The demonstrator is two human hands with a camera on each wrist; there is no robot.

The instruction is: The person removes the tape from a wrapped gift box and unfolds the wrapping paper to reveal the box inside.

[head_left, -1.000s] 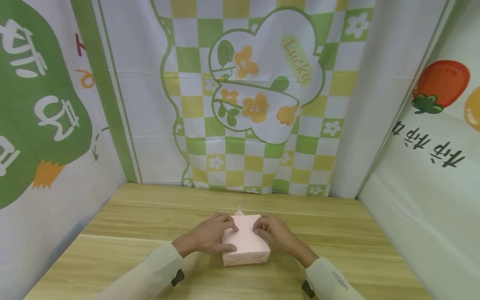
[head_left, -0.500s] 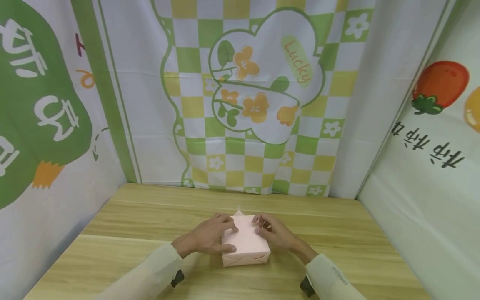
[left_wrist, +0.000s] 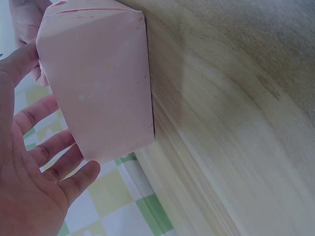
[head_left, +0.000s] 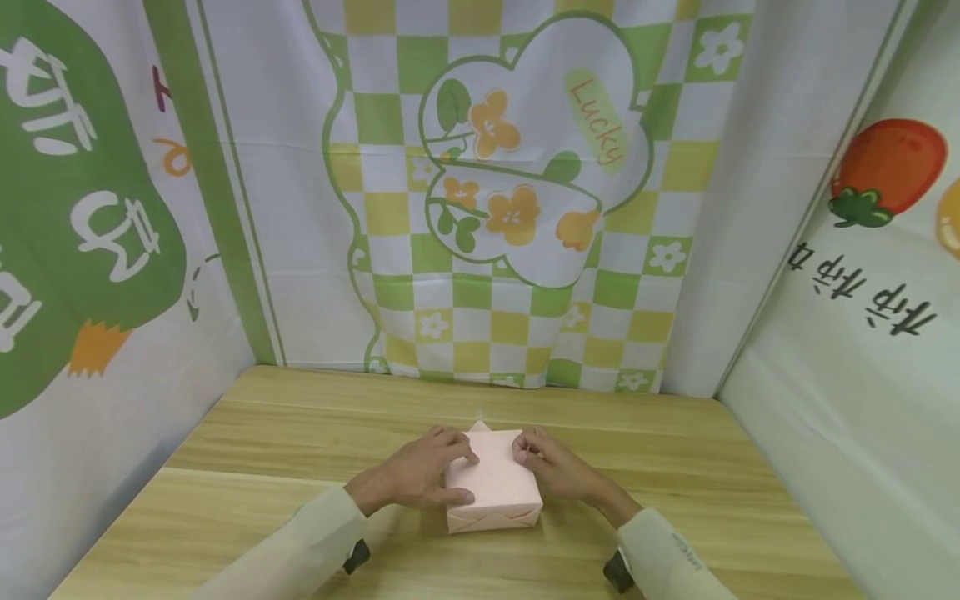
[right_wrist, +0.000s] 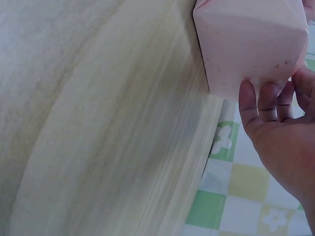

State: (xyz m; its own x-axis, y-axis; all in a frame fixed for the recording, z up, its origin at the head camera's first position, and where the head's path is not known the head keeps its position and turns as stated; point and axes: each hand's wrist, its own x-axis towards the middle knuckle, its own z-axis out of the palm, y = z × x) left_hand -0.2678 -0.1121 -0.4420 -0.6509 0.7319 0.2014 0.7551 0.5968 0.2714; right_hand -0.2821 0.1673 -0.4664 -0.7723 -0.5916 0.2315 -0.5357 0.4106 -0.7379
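A box wrapped in pale pink paper (head_left: pixel 495 483) lies on the wooden table, with triangular folds on its near end. My left hand (head_left: pixel 423 468) rests over its left side, thumb along the top near the front. In the left wrist view the fingers (left_wrist: pixel 54 147) of that hand spread loosely along the box's edge. At the far right of the top, my right hand (head_left: pixel 558 467) has thumb and index fingertips brought together. The right wrist view shows its other fingers (right_wrist: pixel 268 101) bent against the box's side. Whether anything is pinched there is hidden.
Behind the box a pale pointed flap (head_left: pixel 478 426) sticks out, with a small clear, shiny bit (head_left: pixel 480 414) beyond it. A green-and-yellow checked cloth (head_left: pixel 510 333) hangs at the table's (head_left: pixel 300 425) back edge. Printed curtains (head_left: pixel 847 417) stand on both sides.
The right thumb and index finger part half a second ago, then come together again at the box's far right corner. The left hand and the box stay in place.
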